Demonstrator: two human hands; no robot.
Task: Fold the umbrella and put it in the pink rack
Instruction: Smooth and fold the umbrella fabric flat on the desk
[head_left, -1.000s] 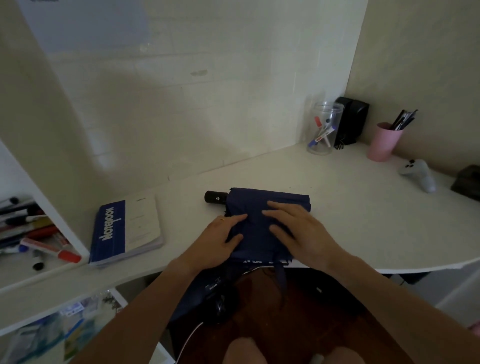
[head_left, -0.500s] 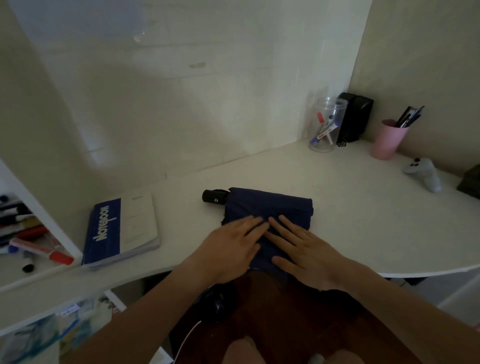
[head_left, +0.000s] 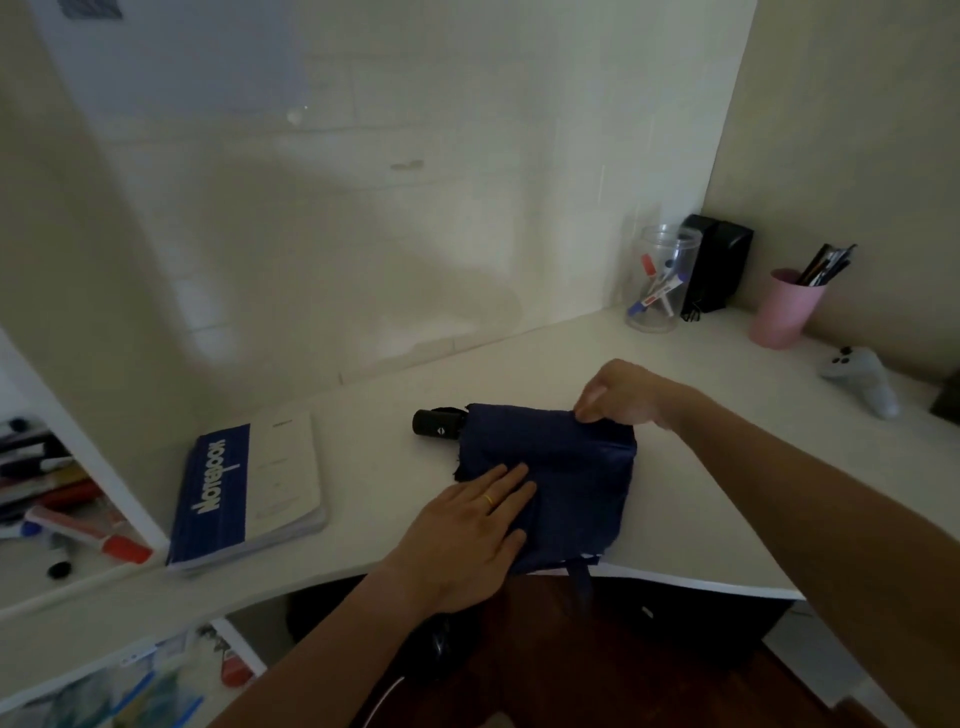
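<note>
The left hand (head_left: 470, 530) covers the umbrella (head_left: 561, 478)'s near-left fabric. Beside the umbrella, the right hand (head_left: 621, 397) hides its own fingertips behind the canopy's far edge. Left of the notebook (head_left: 249, 491), markers (head_left: 62, 512) run off frame.

1. One folded navy-blue fabric umbrella (head_left: 550, 483).
2. Two bare hands: left hand (head_left: 467, 540), right hand (head_left: 623, 395).
3. One blue-and-white paper notebook (head_left: 249, 488).
4. One pink plastic cup (head_left: 787, 309).
5. One clear plastic jar (head_left: 660, 286).
6. One grey handheld controller (head_left: 862, 379).

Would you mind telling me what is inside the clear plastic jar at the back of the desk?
The clear plastic jar holds a few marker pens leaning at angles, with red and blue caps showing. Their exact count is unclear through the plastic.
</note>
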